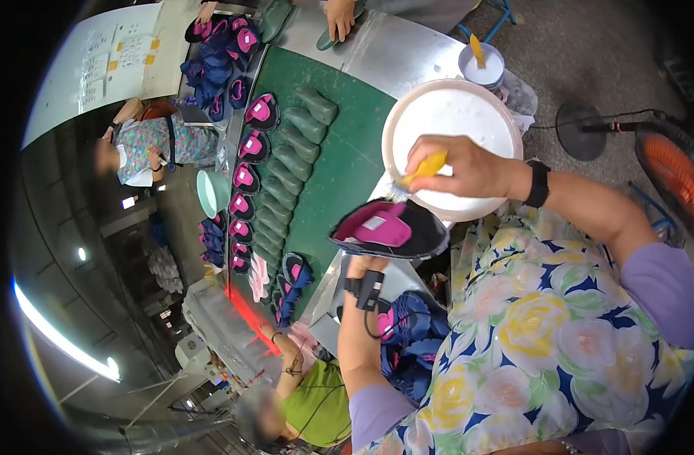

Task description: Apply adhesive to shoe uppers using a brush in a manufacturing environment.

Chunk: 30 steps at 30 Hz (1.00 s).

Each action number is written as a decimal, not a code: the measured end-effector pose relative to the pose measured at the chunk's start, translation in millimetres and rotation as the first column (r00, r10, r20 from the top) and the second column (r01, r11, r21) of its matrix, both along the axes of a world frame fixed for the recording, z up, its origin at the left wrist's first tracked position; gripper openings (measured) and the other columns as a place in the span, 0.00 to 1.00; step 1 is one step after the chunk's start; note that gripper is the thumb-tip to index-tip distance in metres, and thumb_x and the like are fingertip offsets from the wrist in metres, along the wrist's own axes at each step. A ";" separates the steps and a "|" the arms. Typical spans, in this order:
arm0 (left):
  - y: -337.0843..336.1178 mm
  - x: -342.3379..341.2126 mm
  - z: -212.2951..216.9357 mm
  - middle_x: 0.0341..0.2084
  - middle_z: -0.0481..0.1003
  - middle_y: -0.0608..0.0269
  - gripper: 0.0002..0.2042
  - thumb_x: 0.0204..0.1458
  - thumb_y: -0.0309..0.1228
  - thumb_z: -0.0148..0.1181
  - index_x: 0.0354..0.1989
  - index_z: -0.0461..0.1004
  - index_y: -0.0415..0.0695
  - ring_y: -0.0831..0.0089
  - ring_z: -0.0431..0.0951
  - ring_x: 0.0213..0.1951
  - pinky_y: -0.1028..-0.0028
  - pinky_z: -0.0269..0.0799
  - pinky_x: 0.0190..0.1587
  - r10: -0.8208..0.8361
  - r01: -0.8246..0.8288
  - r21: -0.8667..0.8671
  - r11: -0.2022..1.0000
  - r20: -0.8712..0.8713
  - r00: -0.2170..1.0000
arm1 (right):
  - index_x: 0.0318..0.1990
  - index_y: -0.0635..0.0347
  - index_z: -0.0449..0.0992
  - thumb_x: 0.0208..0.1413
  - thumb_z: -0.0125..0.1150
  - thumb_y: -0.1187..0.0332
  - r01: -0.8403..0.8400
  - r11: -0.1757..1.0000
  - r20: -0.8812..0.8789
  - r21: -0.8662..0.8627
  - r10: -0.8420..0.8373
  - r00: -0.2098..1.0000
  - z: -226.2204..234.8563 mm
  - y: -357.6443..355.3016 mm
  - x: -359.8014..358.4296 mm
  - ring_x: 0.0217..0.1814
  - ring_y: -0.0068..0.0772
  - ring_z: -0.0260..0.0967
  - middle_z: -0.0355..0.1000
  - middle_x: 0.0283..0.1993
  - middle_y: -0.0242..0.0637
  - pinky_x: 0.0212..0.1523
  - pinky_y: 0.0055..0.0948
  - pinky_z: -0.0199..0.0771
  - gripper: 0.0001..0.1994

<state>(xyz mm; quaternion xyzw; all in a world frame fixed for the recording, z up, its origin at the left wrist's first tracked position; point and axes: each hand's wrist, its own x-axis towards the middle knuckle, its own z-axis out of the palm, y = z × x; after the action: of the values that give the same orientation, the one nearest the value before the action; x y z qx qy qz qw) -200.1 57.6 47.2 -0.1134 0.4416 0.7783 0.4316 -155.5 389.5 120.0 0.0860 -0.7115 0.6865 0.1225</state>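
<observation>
1. Far left of the basin (388, 133): a co-worker in a patterned top (165, 144), standing beyond the bench.
2. Left of the basin, nearer than that person: pale green bucket (213, 193); above it, upper left of the basin, heap of navy uppers (214, 64).
3. Left of the basin, across the green work surface (358, 125): line of pink-lined uppers (243, 177), and just beside it a row of dull green lasts (286, 161).
4. Below and left of the basin: a second co-worker in a green top (317, 402), one arm stretched toward the bench.
5. Just below-left of the basin: left hand (368, 264), under the pink-lined upper (385, 226), supporting it; fingers mostly hidden, so how far they are open cannot be told. Upper tilted, its inside showing.
6. Over the basin's lower left part: right hand (462, 168), fingers closed round a yellow-handled brush (427, 167). Bristles at the upper's edge; contact unclear.
7. Just above-right of the basin: small pail (483, 82), white inside, another yellow handle (477, 50) standing in it.
8. Well right of the basin: a fan (672, 171).
</observation>
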 end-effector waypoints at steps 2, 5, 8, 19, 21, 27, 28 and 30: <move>14.5 22.0 -21.2 0.57 0.72 0.55 0.29 0.58 0.44 0.60 0.64 0.64 0.43 0.62 0.76 0.54 0.59 0.76 0.56 -0.119 0.121 0.049 0.991 -0.035 0.992 | 0.39 0.58 0.75 0.53 0.70 0.70 -0.137 0.989 -0.289 0.048 0.145 0.946 3.0 -14.7 -4.2 0.42 0.33 0.76 0.75 0.41 0.36 0.42 0.28 0.75 0.10; 12.4 22.1 -23.9 0.57 0.72 0.55 0.29 0.57 0.45 0.60 0.64 0.64 0.43 0.62 0.76 0.54 0.59 0.76 0.56 -0.128 0.130 0.037 0.991 -0.049 0.991 | 0.39 0.58 0.75 0.55 0.67 0.68 -0.283 0.954 -0.470 0.101 0.296 0.832 12.1 -38.3 -7.8 0.43 0.37 0.75 0.74 0.41 0.35 0.43 0.32 0.76 0.09; 17.1 20.6 -22.5 0.58 0.71 0.55 0.30 0.57 0.45 0.60 0.64 0.63 0.43 0.62 0.76 0.55 0.59 0.75 0.57 -0.145 0.147 0.021 0.989 -0.084 0.986 | 0.38 0.58 0.73 0.58 0.63 0.66 -0.258 0.945 -0.514 0.203 0.326 0.793 2.1 -39.4 -14.4 0.44 0.38 0.74 0.73 0.40 0.35 0.43 0.32 0.76 0.08; 2.9 16.7 -12.1 0.59 0.70 0.57 0.32 0.57 0.47 0.61 0.66 0.61 0.43 0.63 0.74 0.56 0.60 0.73 0.58 -0.155 0.146 -0.054 0.988 -0.211 0.965 | 0.34 0.62 0.73 0.58 0.61 0.64 -0.326 0.911 0.096 0.253 0.312 0.945 -15.2 -4.9 -18.7 0.32 0.46 0.74 0.74 0.33 0.43 0.37 0.35 0.72 0.10; -4.8 17.4 -9.0 0.59 0.69 0.57 0.33 0.57 0.47 0.61 0.66 0.60 0.43 0.63 0.74 0.56 0.60 0.73 0.59 -0.147 0.134 -0.071 0.988 -0.234 0.961 | 0.35 0.63 0.72 0.57 0.62 0.66 -0.453 0.855 0.233 0.254 0.400 0.886 -16.6 -1.4 -13.9 0.35 0.45 0.74 0.74 0.35 0.44 0.38 0.35 0.72 0.09; -11.4 10.7 3.8 0.60 0.68 0.58 0.34 0.56 0.48 0.61 0.67 0.59 0.44 0.64 0.73 0.57 0.61 0.72 0.59 -0.155 0.124 -0.118 0.985 -0.308 0.939 | 0.36 0.62 0.71 0.57 0.62 0.66 -0.061 0.887 0.001 0.458 0.068 0.998 -67.4 15.0 -27.4 0.38 0.45 0.72 0.71 0.35 0.42 0.41 0.38 0.71 0.09; -8.5 5.8 6.1 0.60 0.68 0.58 0.35 0.56 0.48 0.61 0.67 0.59 0.44 0.64 0.73 0.57 0.61 0.72 0.60 -0.172 0.139 -0.123 0.983 -0.318 0.932 | 0.37 0.62 0.71 0.56 0.63 0.66 -0.050 0.836 -0.034 0.547 0.082 0.996 -82.3 17.7 -27.7 0.39 0.45 0.72 0.70 0.36 0.42 0.42 0.39 0.71 0.10; -5.9 0.1 8.1 0.61 0.68 0.58 0.35 0.56 0.49 0.61 0.68 0.59 0.44 0.64 0.72 0.58 0.61 0.71 0.60 -0.189 0.151 -0.137 0.979 -0.336 0.923 | 0.37 0.62 0.70 0.55 0.64 0.65 -0.103 0.788 -0.028 0.608 0.151 0.988 -90.6 21.1 -26.5 0.40 0.46 0.72 0.70 0.36 0.41 0.43 0.41 0.70 0.11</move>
<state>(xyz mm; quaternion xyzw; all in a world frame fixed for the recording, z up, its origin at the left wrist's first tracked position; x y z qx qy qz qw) -200.0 51.7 55.3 0.0411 0.5607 0.7204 0.4060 -182.0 410.6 29.4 0.1940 -0.8807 0.4266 0.0689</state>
